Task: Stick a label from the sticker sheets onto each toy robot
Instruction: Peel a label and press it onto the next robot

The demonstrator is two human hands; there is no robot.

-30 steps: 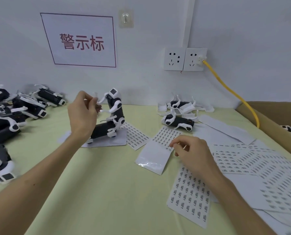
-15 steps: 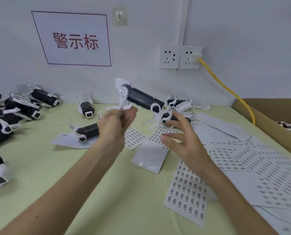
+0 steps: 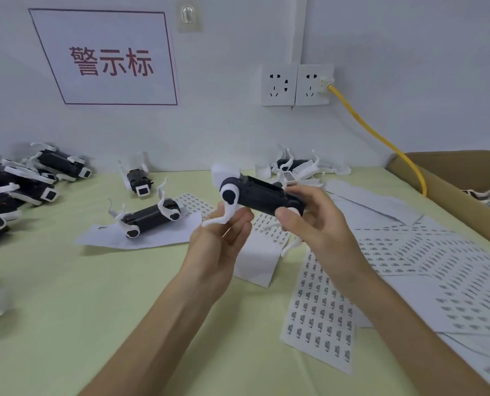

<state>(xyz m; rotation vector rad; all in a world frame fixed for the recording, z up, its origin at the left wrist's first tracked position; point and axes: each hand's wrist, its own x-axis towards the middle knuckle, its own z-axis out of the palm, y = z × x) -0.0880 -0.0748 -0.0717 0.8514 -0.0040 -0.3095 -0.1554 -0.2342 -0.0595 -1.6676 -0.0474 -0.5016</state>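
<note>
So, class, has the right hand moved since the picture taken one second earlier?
Yes. The right hand lay on the sticker sheets; now it is up off them, nearer the wall sockets, gripping the toy robot the left hand holds.

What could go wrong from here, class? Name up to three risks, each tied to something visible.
The left hand holds the toy robot by a thin white leg, which might bend or slip. The right hand pinches just one end, so the body could twist when pressed.
</note>
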